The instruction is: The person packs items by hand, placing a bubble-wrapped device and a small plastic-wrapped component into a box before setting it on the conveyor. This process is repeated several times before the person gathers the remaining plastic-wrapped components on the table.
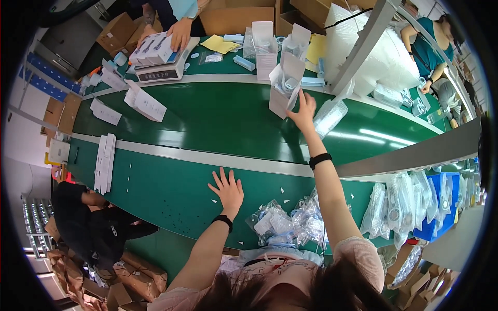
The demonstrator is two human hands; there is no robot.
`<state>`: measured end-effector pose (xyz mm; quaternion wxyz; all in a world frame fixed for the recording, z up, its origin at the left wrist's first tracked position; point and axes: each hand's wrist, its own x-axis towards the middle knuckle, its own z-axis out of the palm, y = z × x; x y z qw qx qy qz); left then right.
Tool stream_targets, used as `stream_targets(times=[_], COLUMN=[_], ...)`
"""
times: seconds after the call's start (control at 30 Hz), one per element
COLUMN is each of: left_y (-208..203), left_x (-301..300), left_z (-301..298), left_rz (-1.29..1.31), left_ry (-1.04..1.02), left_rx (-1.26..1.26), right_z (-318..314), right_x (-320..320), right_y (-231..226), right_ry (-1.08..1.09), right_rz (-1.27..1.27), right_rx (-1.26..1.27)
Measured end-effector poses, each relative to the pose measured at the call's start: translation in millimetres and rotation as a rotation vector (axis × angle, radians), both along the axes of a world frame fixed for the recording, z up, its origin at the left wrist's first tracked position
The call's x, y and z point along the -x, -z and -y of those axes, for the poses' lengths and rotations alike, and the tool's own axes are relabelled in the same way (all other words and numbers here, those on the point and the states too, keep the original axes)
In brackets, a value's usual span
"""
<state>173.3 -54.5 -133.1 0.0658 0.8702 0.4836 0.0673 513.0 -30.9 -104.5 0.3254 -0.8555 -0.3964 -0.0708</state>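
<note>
My left hand (pixel 228 196) rests flat on the green tabletop (pixel 155 176) with its fingers spread, holding nothing. Stretched out over the green conveyor belt (pixel 218 114), my right hand (pixel 304 113) is at the right side of an open white box (pixel 280 101). Its thumb and fingers are apart and appear to touch the box's side. Small white items in clear wrapping (pixel 287 83) show inside that upright box. To the right of my hand lies a clear plastic packet (pixel 331 116). Before my body is a heap of clear-bagged parts (pixel 277 223).
Across the belt, a co-worker's hands (pixel 180 34) hold white boxes (pixel 153 50) on a scale (pixel 163 72). More open boxes (pixel 145 102) stand on the belt's left. Bagged cables (pixel 402 202) hang beside a blue bin (pixel 443 207) at right. A grey metal post (pixel 365 44) rises beyond the belt.
</note>
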Motion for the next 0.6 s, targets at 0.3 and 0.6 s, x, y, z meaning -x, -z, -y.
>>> stream_targets(times=[0.3,0.6], left_y=[-2,-3], left_x=[-5,-9], left_z=[-3,-3], left_rz=[-0.026,-0.039], left_ry=[-0.02,-0.017], left_rx=[0.032,0.04], right_z=[45,43], right_x=[-41,-51], right_y=[-8,23], right_ry=[0.689,0.527], right_rz=[-0.175,-0.59], right_rx=[0.404,0.18])
